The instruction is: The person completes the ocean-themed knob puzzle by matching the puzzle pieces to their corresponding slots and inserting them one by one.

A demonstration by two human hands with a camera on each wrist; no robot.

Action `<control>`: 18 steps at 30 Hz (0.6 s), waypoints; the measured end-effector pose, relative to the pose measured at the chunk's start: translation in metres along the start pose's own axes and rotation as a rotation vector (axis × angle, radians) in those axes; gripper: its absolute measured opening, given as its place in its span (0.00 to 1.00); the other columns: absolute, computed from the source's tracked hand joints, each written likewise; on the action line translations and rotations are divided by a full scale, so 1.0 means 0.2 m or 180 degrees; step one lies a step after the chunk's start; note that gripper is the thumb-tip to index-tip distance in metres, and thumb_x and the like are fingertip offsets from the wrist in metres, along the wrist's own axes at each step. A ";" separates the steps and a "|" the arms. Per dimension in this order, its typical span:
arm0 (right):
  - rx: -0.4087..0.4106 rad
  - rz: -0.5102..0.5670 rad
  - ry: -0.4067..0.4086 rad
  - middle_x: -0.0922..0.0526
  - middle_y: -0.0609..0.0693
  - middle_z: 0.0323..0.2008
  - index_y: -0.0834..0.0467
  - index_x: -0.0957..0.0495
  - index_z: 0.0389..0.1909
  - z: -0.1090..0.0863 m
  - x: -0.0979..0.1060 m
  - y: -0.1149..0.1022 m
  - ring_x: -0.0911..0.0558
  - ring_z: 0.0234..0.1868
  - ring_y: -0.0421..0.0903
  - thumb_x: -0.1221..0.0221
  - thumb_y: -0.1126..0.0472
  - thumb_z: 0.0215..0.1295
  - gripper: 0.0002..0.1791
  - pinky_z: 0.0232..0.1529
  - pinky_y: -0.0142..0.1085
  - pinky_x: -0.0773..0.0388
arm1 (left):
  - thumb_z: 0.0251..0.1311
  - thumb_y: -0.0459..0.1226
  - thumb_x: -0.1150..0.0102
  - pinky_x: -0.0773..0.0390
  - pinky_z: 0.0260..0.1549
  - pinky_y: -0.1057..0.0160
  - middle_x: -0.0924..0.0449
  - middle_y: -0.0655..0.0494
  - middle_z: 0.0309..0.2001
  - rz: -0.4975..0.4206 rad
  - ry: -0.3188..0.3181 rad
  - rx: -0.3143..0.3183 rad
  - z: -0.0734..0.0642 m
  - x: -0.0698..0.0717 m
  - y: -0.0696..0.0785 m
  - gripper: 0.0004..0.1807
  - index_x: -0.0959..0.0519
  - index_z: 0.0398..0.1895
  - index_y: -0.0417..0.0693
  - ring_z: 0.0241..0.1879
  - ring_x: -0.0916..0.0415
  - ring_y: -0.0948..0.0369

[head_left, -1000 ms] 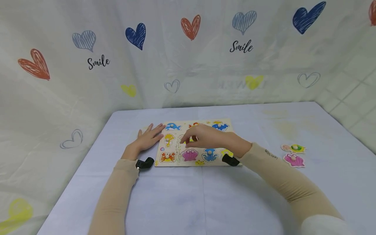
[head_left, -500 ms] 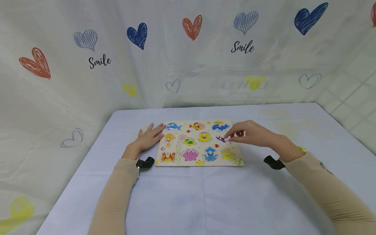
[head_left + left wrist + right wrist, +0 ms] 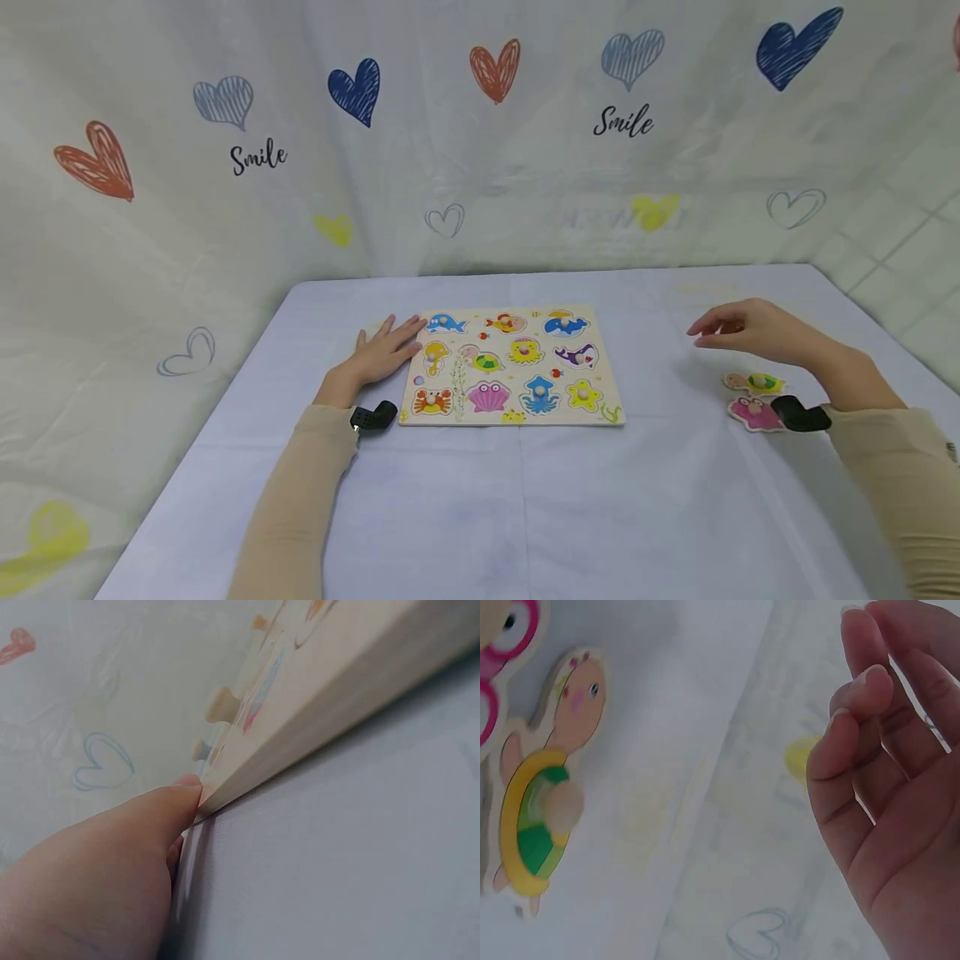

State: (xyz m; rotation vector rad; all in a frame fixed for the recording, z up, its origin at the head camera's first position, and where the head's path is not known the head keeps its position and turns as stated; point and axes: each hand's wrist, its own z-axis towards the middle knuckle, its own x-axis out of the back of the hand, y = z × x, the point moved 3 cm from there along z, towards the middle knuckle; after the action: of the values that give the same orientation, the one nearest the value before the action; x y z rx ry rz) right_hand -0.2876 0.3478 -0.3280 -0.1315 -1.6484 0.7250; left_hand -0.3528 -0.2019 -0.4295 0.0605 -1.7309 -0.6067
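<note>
My left hand [image 3: 381, 352] rests with spread fingers at the left edge of a wooden peg puzzle board [image 3: 517, 375]. In the left wrist view its thumb [image 3: 176, 802] touches the board's corner. Over the right part of the table hovers my right hand [image 3: 765, 332], holding nothing, its fingers loosely bent. Below it lie a turtle puzzle piece [image 3: 763, 383] and a pink shell piece [image 3: 752, 415], the shell partly covered by the wrist camera. On the board, the turtle recess [image 3: 485, 361] and shell recess [image 3: 487, 397] show pictures without knobs.
Knobbed sea-animal pieces sit in the board, among them a crab [image 3: 432, 402], a squid [image 3: 539, 396] and a starfish [image 3: 582, 395]. A black camera [image 3: 799, 414] is strapped at the right wrist. A curtain [image 3: 525, 167] with printed hearts hangs behind the table.
My right hand has moved from over the board's middle, past the purple whale piece at its right side, to above the loose pieces on the right. My left hand stays put.
</note>
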 end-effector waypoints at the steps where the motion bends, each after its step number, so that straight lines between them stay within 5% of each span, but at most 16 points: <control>1: -0.0053 -0.0006 -0.0020 0.12 0.50 0.42 0.62 0.15 0.51 -0.01 0.01 0.03 0.19 0.36 0.44 0.35 0.61 0.71 0.12 0.36 0.32 0.22 | 0.79 0.60 0.63 0.79 0.68 0.29 0.58 0.62 0.83 0.0006 -0.0005 0.0007 0.00 0.00 0.00 0.35 0.49 0.84 0.64 0.81 0.75 0.48; 9: -0.0332 0.0053 -0.0341 0.20 0.47 0.36 0.65 0.21 0.54 -0.11 0.04 0.27 0.23 0.34 0.42 0.35 0.60 0.70 0.18 0.36 0.33 0.25 | 0.79 0.59 0.62 0.79 0.67 0.28 0.57 0.59 0.83 -0.0013 0.0010 -0.0012 -0.01 0.01 0.02 0.35 0.48 0.84 0.62 0.81 0.74 0.46; 18: -0.0409 0.0342 -0.0821 0.26 0.45 0.28 0.63 0.21 0.45 -0.18 0.01 0.45 0.27 0.30 0.41 0.38 0.61 0.70 0.10 0.31 0.32 0.30 | 0.79 0.58 0.61 0.78 0.67 0.28 0.56 0.59 0.83 -0.0009 0.0026 -0.0010 -0.01 0.01 0.02 0.35 0.48 0.83 0.61 0.81 0.74 0.46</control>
State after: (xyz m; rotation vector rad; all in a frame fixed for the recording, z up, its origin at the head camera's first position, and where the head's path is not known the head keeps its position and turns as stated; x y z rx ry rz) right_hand -0.2826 0.4345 -0.3723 -0.2275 -1.9470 0.7405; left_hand -0.3503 -0.1998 -0.4256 0.0630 -1.7223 -0.6106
